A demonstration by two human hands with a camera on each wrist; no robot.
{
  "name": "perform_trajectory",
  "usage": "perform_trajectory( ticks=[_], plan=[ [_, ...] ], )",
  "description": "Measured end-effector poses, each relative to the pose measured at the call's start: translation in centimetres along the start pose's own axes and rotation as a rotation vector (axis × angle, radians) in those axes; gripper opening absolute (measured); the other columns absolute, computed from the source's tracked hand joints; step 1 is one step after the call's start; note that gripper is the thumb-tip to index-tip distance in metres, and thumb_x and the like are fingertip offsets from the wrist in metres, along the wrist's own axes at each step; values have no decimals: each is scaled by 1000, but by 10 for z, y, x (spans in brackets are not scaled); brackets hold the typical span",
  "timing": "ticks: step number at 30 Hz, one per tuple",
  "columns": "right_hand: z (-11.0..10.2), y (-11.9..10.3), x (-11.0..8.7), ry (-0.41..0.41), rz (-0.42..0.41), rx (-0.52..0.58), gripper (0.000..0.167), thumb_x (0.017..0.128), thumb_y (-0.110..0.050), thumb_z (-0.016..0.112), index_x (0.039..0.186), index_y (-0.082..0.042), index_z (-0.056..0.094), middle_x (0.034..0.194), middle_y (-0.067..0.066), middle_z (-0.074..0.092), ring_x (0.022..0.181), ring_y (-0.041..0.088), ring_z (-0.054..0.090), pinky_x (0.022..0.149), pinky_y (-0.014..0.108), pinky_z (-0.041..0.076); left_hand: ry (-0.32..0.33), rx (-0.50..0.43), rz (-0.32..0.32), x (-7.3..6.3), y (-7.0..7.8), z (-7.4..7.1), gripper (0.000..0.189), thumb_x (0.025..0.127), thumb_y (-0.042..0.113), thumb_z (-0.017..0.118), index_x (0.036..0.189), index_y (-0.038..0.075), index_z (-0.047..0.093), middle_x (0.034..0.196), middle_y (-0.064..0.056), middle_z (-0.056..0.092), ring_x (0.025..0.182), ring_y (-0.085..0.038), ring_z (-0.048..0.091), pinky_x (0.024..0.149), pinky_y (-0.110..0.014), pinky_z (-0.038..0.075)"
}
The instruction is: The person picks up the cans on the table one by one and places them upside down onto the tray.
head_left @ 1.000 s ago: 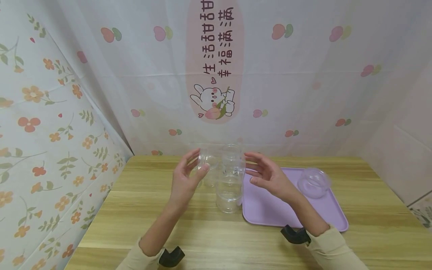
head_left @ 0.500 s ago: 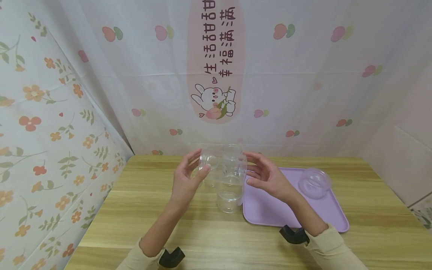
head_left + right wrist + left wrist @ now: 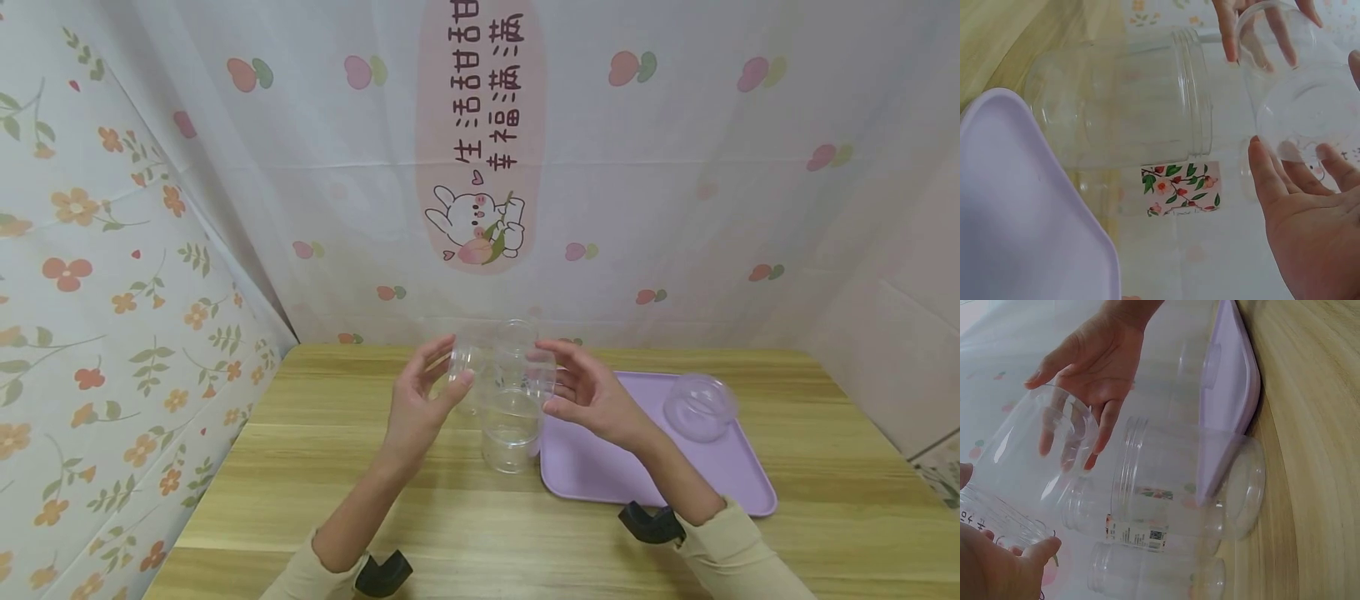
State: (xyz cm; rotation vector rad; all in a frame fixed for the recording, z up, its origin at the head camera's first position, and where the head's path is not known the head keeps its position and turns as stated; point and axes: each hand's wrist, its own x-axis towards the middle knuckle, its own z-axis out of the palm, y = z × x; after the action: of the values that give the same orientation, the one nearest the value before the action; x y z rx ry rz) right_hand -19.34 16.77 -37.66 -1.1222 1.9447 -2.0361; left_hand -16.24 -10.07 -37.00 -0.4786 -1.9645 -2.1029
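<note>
Jar [image 3: 468, 365] in our left hand [image 3: 420, 408], fingers curled round it, tipped above the surface [image 3: 315, 467]. Our right hand [image 3: 592, 396] is open beside it. Next, we think, both hands must steady it.

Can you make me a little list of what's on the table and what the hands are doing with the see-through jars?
left hand: holds a clear jar tilted in the air
right hand: open, fingers touching that jar's far side
standing jars: clear, empty, on the wooden table between the hands
flowered label: on one standing jar
tray: purple, right of the jars
bowl: clear, on the tray's far right
</note>
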Motion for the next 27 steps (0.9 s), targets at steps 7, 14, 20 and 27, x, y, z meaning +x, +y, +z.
perform_trajectory(
  ticks=[7, 14, 20, 27],
  plan=[
    [-1, 1, -3, 17, -10, -40, 69, 90, 9, 71, 148, 10, 33, 144, 38, 39, 129, 49, 49, 103, 44, 48, -26, 10, -12, 0, 0, 0, 56, 94, 15, 73, 146, 13, 51, 150, -15, 45, 134, -31, 45, 112, -52, 36],
    [-4, -1, -5, 36, -47, -77, 71, 87, 13, 73, 148, 5, 39, 144, 36, 41, 127, 42, 53, 105, 45, 46, -63, 12, -43, 0, 0, -2, 59, 93, 16, 75, 146, 15, 50, 150, -10, 45, 134, -32, 45, 106, -56, 42],
    [-8, 0, -8, 41, -60, -95, 72, 85, 16, 71, 149, 6, 39, 144, 35, 42, 126, 48, 51, 105, 44, 46, -112, 12, -54, -1, -2, -5, 58, 94, 14, 74, 147, 16, 50, 148, -5, 45, 134, -34, 46, 104, -52, 46],
    [-16, -2, -14, 87, -45, -129, 72, 86, 15, 72, 149, 7, 38, 146, 24, 46, 128, 33, 53, 106, 37, 45, -140, -2, -39, 0, -2, -10, 52, 97, 10, 70, 145, 9, 50, 145, -10, 49, 133, -35, 49, 100, -41, 50]
  ],
)
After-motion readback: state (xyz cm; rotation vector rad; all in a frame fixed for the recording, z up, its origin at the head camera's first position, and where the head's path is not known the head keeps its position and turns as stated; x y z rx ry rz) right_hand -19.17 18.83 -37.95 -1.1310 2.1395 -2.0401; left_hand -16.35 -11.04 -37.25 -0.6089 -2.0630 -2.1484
